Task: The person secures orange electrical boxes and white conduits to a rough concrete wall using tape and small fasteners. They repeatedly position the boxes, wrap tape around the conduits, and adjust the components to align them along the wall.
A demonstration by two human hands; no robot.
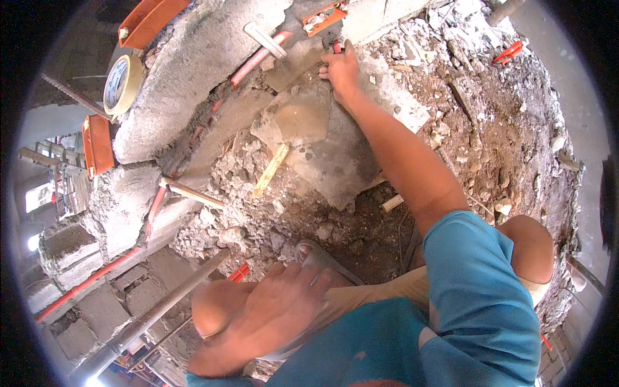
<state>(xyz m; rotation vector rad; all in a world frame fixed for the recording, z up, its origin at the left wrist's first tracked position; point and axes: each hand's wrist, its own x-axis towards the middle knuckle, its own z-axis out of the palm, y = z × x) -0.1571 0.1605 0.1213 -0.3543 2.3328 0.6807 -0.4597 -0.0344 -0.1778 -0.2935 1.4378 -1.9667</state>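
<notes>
My right hand (pixel 340 72) reaches out to the far end of a damp grey mortar patch (pixel 303 119). Its fingers are curled, and a small red piece (pixel 336 48) shows at the fingertips; what that piece belongs to is hidden. Just left of that hand, a pinkish-red conduit (pixel 259 59) lies along the broken concrete, with a short white strip (pixel 265 40) across it. Beyond the fingers sits an orange electrical box (pixel 324 18) with pale debris inside. My left hand (pixel 284 303) lies flat near my bent left knee, fingers stretched out and slightly blurred, holding nothing.
A roll of masking tape (pixel 122 85) and two orange boxes, one at the top (pixel 151 22), one lower (pixel 98 145), are on the left. Wooden strips (pixel 271 171) lie on rubble. A metal pole (pixel 148 322) slants at lower left. Broken concrete and soil (pixel 490 122) spread right.
</notes>
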